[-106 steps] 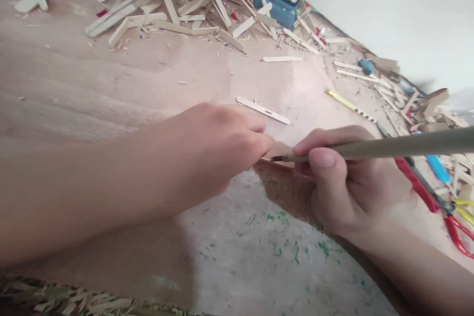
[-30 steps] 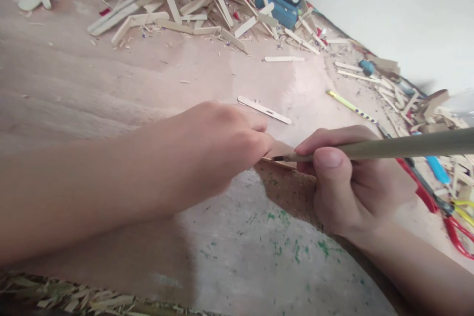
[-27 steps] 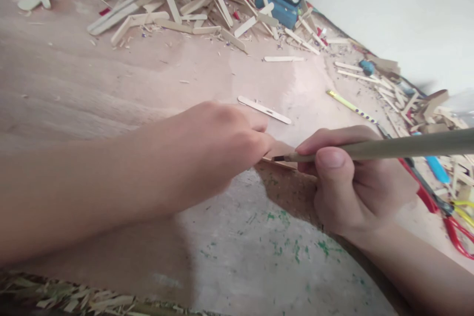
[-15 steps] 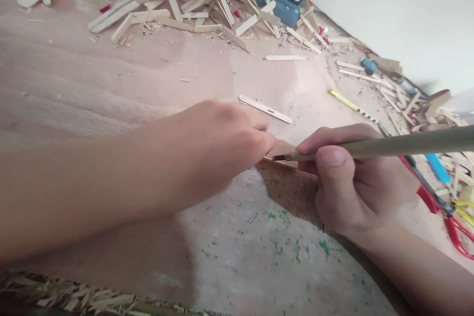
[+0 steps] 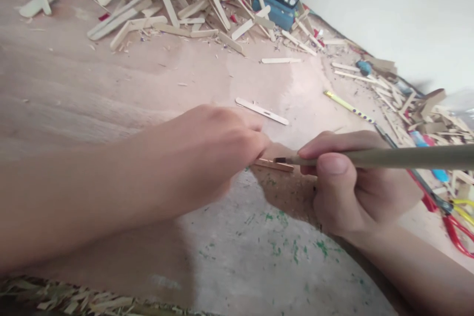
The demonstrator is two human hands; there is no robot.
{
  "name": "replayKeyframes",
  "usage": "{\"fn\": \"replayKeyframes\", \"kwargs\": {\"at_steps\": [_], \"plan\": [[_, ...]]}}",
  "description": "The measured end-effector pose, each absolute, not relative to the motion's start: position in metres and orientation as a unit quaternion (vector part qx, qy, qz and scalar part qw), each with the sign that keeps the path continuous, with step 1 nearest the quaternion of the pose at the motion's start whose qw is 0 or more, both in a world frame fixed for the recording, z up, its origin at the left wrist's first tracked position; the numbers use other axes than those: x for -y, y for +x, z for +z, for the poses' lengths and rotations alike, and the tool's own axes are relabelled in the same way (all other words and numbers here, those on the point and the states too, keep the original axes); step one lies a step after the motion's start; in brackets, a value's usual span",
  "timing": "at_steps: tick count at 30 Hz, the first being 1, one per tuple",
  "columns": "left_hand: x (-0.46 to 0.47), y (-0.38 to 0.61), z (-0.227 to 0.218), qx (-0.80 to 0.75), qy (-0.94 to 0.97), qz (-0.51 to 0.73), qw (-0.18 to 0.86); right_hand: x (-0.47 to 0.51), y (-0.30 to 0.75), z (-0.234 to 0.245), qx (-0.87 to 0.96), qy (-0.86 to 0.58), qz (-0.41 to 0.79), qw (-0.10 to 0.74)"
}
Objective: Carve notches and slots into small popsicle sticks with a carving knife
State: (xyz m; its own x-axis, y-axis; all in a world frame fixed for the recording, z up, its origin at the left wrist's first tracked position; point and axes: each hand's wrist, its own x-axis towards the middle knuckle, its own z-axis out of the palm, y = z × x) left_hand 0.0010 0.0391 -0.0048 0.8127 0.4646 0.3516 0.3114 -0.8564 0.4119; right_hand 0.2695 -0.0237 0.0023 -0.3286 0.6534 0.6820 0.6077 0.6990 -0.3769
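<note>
— While the pale brown plywood worktop (image 5: 92,89) fills most of the view, what lies on it?

— Beyond the hands, at the worktop's far edge, a big heap of flat light wooden craft sticks (image 5: 185,0). A blue block (image 5: 272,12) stands at the heap's right end, and more stick offcuts trail from it along the white wall (image 5: 388,5).

— And the hands?

— Nearer than the heap, the left hand (image 5: 211,150) has its fingers clenched on one end of a short flat wooden stick (image 5: 274,164), pressing it to the worktop. The right hand (image 5: 351,182) meets it from the other side, its fingers grasping a long olive-grey pencil-like tool (image 5: 388,157) between thumb and forefinger, like a pen.

— Where is the tool's tip?

— Its dark tip lies on the short stick, just beside the left fingertips.

— Anything smaller?

— Between the hands and the heap lies a single pale craft stick with a dark mark (image 5: 262,110). Right of it is a yellow pencil with purple dots (image 5: 348,107), and near the right wrist are red-handled scissors (image 5: 448,217). Green paint flecks (image 5: 285,242) dot the worktop nearer than the hands.
</note>
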Motion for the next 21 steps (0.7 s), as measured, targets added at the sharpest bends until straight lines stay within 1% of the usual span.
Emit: {"fn": "replayKeyframes", "kwargs": {"at_steps": [4,11,12,13,15,16,17,19,21], "plan": [[-0.038,0.0,-0.003,-0.202,0.935,0.232,0.174,0.02,0.266,-0.004,0.795,-0.388,0.006,0.467],[-0.038,0.001,-0.006,-0.201,0.935,0.222,0.189,0.013,0.266,-0.018,0.763,-0.345,-0.039,0.545],[-0.038,0.001,-0.007,-0.199,0.935,0.221,0.193,0.013,0.267,-0.015,0.771,-0.341,-0.031,0.537],[-0.038,0.001,-0.008,-0.198,0.935,0.218,0.196,0.014,0.267,-0.012,0.788,-0.345,-0.015,0.51],[-0.039,0.0,-0.008,-0.192,0.938,0.207,0.202,0.017,0.269,-0.003,0.828,-0.355,0.027,0.433],[-0.039,0.0,-0.007,-0.19,0.939,0.201,0.205,0.019,0.27,0.0,0.837,-0.358,0.039,0.411],[-0.039,0.0,-0.007,-0.189,0.94,0.195,0.206,0.021,0.271,0.002,0.839,-0.359,0.045,0.406],[-0.04,0.001,-0.005,-0.192,0.942,0.188,0.202,0.025,0.273,0.001,0.819,-0.37,0.045,0.436],[-0.04,0.002,-0.004,-0.196,0.945,0.178,0.194,0.029,0.276,-0.004,0.8,-0.405,0.063,0.438]]}}
